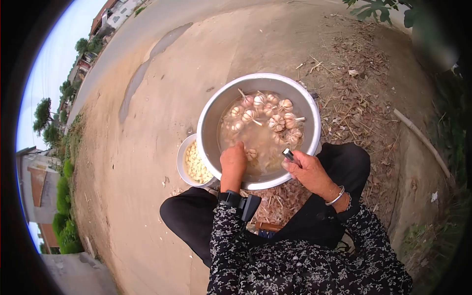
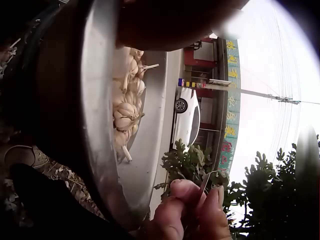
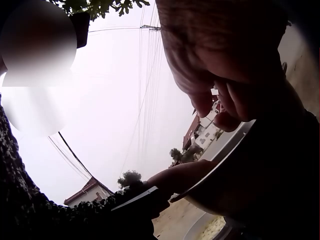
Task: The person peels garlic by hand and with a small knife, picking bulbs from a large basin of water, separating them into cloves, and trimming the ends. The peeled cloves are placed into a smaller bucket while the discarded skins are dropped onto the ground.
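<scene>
A wide metal basin [image 1: 313,105] of cloudy water holds several garlic bulbs [image 1: 277,123], some with stems on, mostly toward its far side. Over the basin's near left part is my left hand [image 1: 233,161], knuckles up, its fingertips hidden beneath it. One garlic bulb [image 1: 251,155] sits right beside that hand; I cannot tell whether the fingers hold anything. My right hand [image 1: 312,173] is at the near right rim, gripping a small dark-handled knife [image 1: 289,154]. In the left wrist view its thin blade [image 2: 205,183] shows between thumb and finger.
A smaller bowl [image 1: 181,167] of peeled garlic cloves stands against the basin's left side. Garlic skins [image 1: 280,202] cover the ground between the person's knees. Dry leaves [image 1: 354,98] and a long stick [image 1: 423,140] lie to the right.
</scene>
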A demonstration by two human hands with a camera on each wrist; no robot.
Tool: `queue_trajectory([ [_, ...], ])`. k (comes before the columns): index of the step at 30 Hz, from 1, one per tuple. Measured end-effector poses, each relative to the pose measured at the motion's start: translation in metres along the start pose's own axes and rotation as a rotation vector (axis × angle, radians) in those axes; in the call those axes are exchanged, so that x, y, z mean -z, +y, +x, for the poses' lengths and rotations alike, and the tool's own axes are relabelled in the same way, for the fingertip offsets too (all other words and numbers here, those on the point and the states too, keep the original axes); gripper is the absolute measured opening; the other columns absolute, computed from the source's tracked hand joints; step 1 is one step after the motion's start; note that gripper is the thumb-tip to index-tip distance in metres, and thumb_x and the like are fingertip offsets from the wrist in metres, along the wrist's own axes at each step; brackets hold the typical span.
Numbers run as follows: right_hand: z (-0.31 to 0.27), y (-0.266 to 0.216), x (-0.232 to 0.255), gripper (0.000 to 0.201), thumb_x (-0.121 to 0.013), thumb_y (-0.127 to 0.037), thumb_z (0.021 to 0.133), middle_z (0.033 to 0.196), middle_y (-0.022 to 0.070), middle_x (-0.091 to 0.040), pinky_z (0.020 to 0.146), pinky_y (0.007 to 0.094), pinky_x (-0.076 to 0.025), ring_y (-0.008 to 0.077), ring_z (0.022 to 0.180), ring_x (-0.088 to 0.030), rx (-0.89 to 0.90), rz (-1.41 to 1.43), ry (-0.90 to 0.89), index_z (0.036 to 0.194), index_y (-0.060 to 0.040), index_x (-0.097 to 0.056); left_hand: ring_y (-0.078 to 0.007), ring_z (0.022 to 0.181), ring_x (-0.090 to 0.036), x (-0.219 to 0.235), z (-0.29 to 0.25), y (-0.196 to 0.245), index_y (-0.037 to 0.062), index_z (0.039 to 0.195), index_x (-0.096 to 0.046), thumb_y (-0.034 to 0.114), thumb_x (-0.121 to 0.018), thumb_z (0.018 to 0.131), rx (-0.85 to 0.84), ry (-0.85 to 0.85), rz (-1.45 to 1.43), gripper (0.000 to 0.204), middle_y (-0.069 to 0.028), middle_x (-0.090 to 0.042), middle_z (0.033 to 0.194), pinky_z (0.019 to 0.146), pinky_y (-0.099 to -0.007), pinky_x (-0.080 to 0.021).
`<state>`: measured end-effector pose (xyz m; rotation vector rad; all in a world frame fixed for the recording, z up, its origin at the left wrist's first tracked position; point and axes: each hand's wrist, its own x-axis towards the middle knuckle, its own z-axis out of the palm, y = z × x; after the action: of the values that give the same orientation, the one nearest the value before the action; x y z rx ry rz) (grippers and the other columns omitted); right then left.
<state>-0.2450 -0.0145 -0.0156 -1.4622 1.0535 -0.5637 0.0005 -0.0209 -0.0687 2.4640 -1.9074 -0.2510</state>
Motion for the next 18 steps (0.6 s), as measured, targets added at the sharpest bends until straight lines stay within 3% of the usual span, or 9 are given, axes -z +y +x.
queue_trajectory([
  [3,0.016,0.001,-0.006,0.028,-0.059,-0.025,0.089,0.068,0.0044,-0.054,0.057,0.0292,-0.043,0.0103,0.062,-0.050,0.021,0.187,-0.003,0.096,0.0021,-0.055,-0.0332,0.073,-0.065,0.022,-0.009,0.013,0.0042,0.091,-0.060,0.017,-0.054,0.087,0.089,0.083,-0.119,0.015,-0.0159,-0.066,0.075,0.062,-0.0405,-0.049],
  [4,0.028,0.012,-0.013,0.031,-0.059,-0.028,0.090,0.073,0.0043,-0.056,0.053,0.0261,-0.041,0.0092,0.063,-0.050,0.086,0.145,0.052,0.100,0.0013,-0.054,-0.0281,0.065,-0.065,0.029,-0.014,0.011,0.0036,0.089,-0.061,0.017,-0.055,0.088,0.097,0.128,-0.334,0.015,-0.0137,-0.065,0.069,0.061,-0.0361,-0.049],
  [5,0.032,0.003,-0.014,0.031,-0.059,-0.028,0.090,0.073,0.0043,-0.056,0.053,0.0261,-0.041,0.0092,0.063,-0.050,0.087,0.149,0.059,0.100,0.0013,-0.054,-0.0336,0.073,-0.063,0.053,-0.023,0.019,0.0076,0.090,-0.060,0.024,-0.056,0.088,0.162,0.063,-0.564,0.017,-0.0137,-0.065,0.072,0.063,-0.0428,-0.048],
  [8,0.042,-0.034,-0.020,0.028,-0.056,-0.030,0.091,0.072,0.0008,-0.053,0.037,0.0236,-0.027,0.0049,0.045,-0.037,-0.196,0.635,-0.107,0.105,-0.0069,-0.050,-0.0301,0.069,-0.062,0.086,-0.057,0.037,0.0084,0.087,-0.060,0.021,-0.061,0.085,0.082,0.204,-0.496,0.013,-0.0104,-0.063,0.068,0.061,-0.0375,-0.047],
  [10,0.051,-0.035,-0.033,0.025,-0.056,-0.028,0.090,0.072,0.0002,-0.052,0.036,0.0233,-0.025,0.0042,0.043,-0.033,-0.247,0.831,-0.177,0.104,-0.0084,-0.050,-0.0295,0.066,-0.061,0.097,-0.078,0.051,0.0095,0.086,-0.060,0.018,-0.065,0.083,-0.179,0.449,-0.252,0.010,-0.0080,-0.061,0.067,0.061,-0.0346,-0.047],
  [11,0.056,-0.033,-0.040,0.022,-0.056,-0.027,0.090,0.071,-0.0004,-0.051,0.035,0.0230,-0.022,0.0036,0.040,-0.030,-0.308,1.022,-0.246,0.103,-0.0099,-0.049,-0.0142,0.063,-0.058,0.101,-0.088,0.055,0.0060,0.092,-0.063,0.013,-0.068,0.081,-0.253,0.470,-0.158,0.014,-0.0039,-0.058,0.065,0.060,-0.0276,-0.045],
  [13,0.061,-0.030,-0.046,0.020,-0.055,-0.024,0.088,0.072,-0.0005,-0.052,0.035,0.0226,-0.019,0.0037,0.039,-0.029,-0.298,1.040,-0.288,0.102,-0.0107,-0.050,-0.0149,0.067,-0.053,0.111,-0.104,0.055,0.0059,0.102,-0.062,0.013,-0.067,0.082,-0.263,0.354,-0.667,0.022,-0.0044,-0.054,0.075,0.062,-0.0266,-0.043],
  [16,0.059,-0.032,-0.042,0.019,-0.052,-0.024,0.086,0.063,-0.0003,-0.048,0.033,0.0227,-0.020,0.0047,0.036,-0.032,-0.215,0.901,-0.365,0.098,-0.0088,-0.050,-0.0146,0.072,-0.049,0.098,-0.095,0.035,0.0061,0.110,-0.058,0.012,-0.066,0.082,-0.176,0.549,-0.836,0.030,-0.0056,-0.049,0.088,0.064,-0.0258,-0.041],
  [18,0.057,-0.034,-0.041,0.019,-0.052,-0.024,0.086,0.062,0.0001,-0.048,0.033,0.0226,-0.020,0.0051,0.036,-0.032,-0.223,0.796,-0.385,0.095,-0.0079,-0.050,-0.0139,0.075,-0.048,0.095,-0.096,0.034,0.0062,0.112,-0.056,0.011,-0.064,0.084,-0.215,0.435,-0.762,0.029,-0.0064,-0.049,0.092,0.066,-0.0255,-0.041],
])
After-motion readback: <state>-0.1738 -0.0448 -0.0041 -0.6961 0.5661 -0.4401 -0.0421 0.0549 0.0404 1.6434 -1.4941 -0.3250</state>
